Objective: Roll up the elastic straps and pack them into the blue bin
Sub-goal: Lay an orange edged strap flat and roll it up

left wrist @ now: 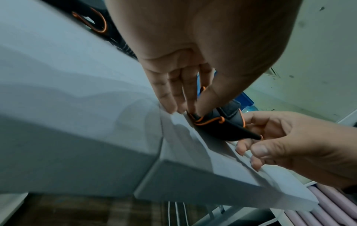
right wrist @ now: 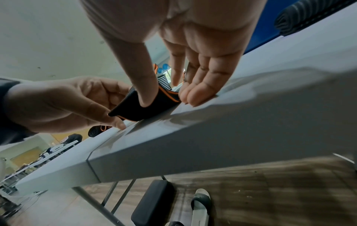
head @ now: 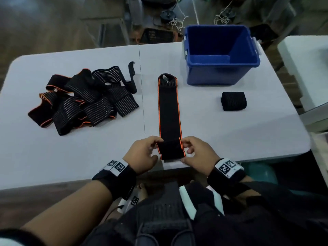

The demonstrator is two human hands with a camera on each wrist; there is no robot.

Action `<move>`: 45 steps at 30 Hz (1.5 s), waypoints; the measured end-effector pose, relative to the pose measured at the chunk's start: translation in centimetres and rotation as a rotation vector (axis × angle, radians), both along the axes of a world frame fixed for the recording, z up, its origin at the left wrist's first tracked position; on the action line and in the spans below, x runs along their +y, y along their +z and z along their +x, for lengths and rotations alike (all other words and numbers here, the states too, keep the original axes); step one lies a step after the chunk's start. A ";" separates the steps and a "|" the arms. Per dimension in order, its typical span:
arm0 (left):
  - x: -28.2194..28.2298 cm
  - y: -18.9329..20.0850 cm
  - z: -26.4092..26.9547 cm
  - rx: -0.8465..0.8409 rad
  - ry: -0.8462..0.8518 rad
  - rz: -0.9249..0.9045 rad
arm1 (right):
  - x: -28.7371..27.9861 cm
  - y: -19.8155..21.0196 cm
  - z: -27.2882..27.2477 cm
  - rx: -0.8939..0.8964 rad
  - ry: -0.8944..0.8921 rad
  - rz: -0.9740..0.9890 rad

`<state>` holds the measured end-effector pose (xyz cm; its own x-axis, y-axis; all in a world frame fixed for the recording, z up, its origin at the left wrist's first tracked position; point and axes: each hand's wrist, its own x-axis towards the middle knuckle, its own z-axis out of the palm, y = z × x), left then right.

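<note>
Rolling just begun — left hand and right hand pinch the folded near end of the flat black orange-edged elastic strap; next, roll snugly toward 12 o'clock.

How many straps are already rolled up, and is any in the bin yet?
1: a rolled strap lies on the table, just in front of the blue bin. The bin's visible inside looks empty, though its near wall hides part of the floor.

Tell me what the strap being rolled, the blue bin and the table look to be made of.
Strap: woven elastic fabric, matte black with orange edging; its near end folds softly where the left hand and right hand pinch it.
Blue bin: probably moulded plastic, smooth with a slight sheen and a rolled rim.
Table: likely plastic, matte pale grey, with rounded corners and a centre seam.
</note>
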<state>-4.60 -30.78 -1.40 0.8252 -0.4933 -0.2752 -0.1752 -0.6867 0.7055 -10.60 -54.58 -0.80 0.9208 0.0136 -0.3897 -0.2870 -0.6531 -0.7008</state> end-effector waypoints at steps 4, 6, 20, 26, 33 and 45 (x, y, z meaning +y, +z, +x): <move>-0.7 0.0 -1.2 -0.037 0.070 -0.056 | 0.2 0.3 -0.1 -0.014 0.008 -0.004; -0.8 -0.1 -1.5 -0.041 0.091 -0.064 | 0.3 0.2 0.0 -0.024 0.014 -0.023; -2.4 0.3 -0.6 -0.043 0.175 -0.029 | 0.5 -0.1 0.7 -0.053 0.116 -0.171; -3.7 0.2 0.9 -0.075 0.088 0.164 | 1.1 0.4 1.8 0.048 0.008 -0.215; -3.8 0.6 1.0 -0.162 0.098 0.144 | 2.5 0.6 2.8 0.143 -0.039 -0.326; -3.2 0.4 -0.1 -0.246 -0.008 0.108 | 2.8 0.1 1.9 -0.025 -0.136 -0.242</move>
<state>-4.72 -33.97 -1.00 0.8701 -0.4785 -0.1183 -0.3377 -0.7535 0.5641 -8.71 -51.78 -0.67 0.9173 -0.2013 -0.3435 -0.3678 -0.7589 -0.5374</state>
